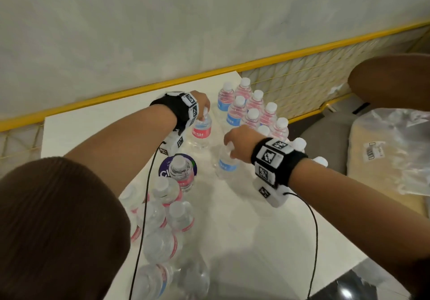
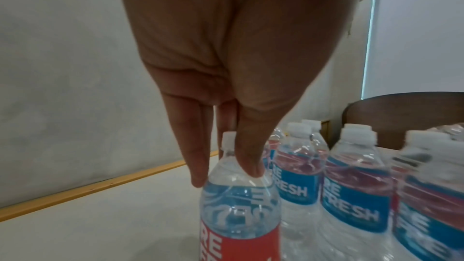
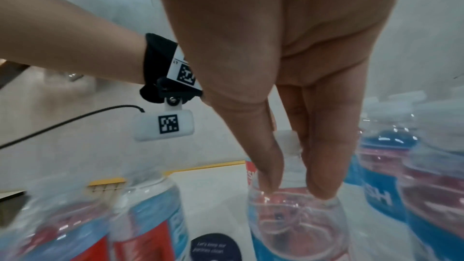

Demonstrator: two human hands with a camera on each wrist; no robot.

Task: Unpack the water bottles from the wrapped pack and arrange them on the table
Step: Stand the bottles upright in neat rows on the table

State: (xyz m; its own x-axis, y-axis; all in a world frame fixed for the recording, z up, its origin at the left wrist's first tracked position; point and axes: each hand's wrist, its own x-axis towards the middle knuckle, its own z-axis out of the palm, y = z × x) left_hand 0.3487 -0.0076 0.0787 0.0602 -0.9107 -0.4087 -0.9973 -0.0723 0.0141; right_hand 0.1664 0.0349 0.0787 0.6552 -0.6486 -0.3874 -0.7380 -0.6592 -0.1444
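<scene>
My left hand (image 1: 202,104) pinches the neck of a red-labelled water bottle (image 1: 201,131) standing upright near the table's far middle; in the left wrist view its fingers (image 2: 198,158) straddle the white cap of that bottle (image 2: 238,215). My right hand (image 1: 239,143) grips the top of a blue-labelled bottle (image 1: 225,164), seen close in the right wrist view as a bottle (image 3: 296,221) under my fingertips (image 3: 323,176). A group of arranged bottles (image 1: 253,111) stands at the far right. The wrapped pack (image 1: 162,225) lies near the table's left front with several bottles in it.
The white table (image 1: 244,230) is bordered at the back by a yellow-framed mesh rail (image 1: 290,83) and a pale wall. A crumpled plastic bag (image 1: 393,150) lies on a seat to the right. Cables (image 1: 144,218) hang from both wrist cameras across the table.
</scene>
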